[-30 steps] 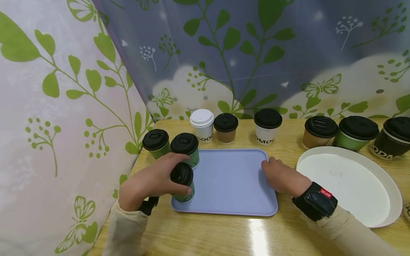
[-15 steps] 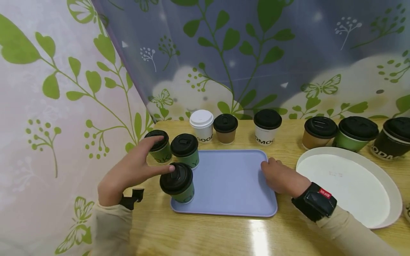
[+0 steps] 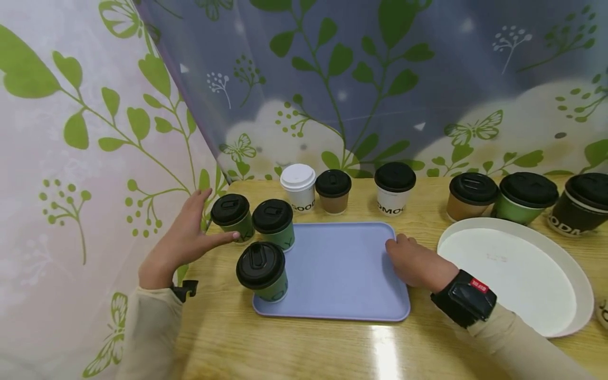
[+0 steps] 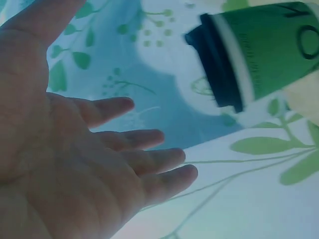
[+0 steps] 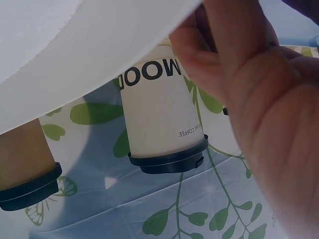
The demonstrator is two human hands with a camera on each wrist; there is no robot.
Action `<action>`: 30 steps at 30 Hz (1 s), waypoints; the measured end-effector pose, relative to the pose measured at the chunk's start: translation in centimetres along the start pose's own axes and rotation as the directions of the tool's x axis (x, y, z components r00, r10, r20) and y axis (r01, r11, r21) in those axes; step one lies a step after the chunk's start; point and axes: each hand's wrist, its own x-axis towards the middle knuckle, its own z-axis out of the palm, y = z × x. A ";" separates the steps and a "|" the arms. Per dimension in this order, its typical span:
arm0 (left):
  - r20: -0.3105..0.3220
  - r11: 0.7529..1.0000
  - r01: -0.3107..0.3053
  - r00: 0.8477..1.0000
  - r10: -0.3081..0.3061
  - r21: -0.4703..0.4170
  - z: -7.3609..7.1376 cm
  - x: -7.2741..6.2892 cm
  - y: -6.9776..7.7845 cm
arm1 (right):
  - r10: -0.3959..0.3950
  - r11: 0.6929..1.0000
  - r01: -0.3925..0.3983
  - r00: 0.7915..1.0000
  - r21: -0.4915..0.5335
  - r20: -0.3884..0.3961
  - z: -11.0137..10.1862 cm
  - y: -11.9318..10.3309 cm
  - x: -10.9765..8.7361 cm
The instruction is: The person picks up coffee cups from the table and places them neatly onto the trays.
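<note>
My left hand (image 3: 182, 240) is beside a green paper cup with a black lid (image 3: 231, 211), thumb and fingers spread, holding nothing. In the left wrist view the palm faces that side, with a green cup (image 4: 269, 50) beyond the fingertips. My right hand (image 3: 418, 264) grips the right rim of a lavender tray (image 3: 342, 274), its fingers curled at the edge. A second green cup (image 3: 274, 224) stands at the tray's back left corner. The third green cup (image 3: 263, 272) is at the front left of the tray, leaning slightly in view.
Behind the tray stand a white-lidded cup (image 3: 298, 184), a brown cup (image 3: 333, 192) and a black-lidded white cup (image 3: 394, 190). A round white tray (image 3: 513, 279) lies at right, with more lidded cups (image 3: 527, 198) behind it. A patterned cloth (image 3: 95, 158) borders the table's left side.
My left hand has let go of the front green cup on the tray and moved left and back, to beside the leftmost green cup. The right hand stays on the tray rim.
</note>
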 end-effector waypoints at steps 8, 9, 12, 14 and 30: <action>0.021 0.999 -0.012 1.000 0.013 -0.030 1.8 1.7 -2.3 | 0.019 1.000 -0.019 1.000 0.007 0.015 0.0 -0.1 0.0; 0.017 0.999 -0.019 1.000 0.020 -0.029 1.9 1.8 -2.4 | 0.018 1.000 -0.018 1.000 0.006 0.015 0.0 -0.1 0.0; -0.005 0.999 -0.046 0.999 0.046 -0.025 2.1 2.3 -2.6 | 0.002 1.000 -0.002 1.000 -0.010 0.003 0.0 -0.2 0.0; -0.015 0.998 -0.061 0.998 0.061 -0.016 2.1 2.6 -2.6 | -0.012 0.999 0.012 1.000 -0.035 -0.011 0.0 -0.2 -0.1; -0.061 0.996 -0.089 0.994 0.091 0.028 3.4 5.5 -4.1 | -0.002 1.000 0.002 1.000 -0.031 0.002 0.0 -0.1 0.0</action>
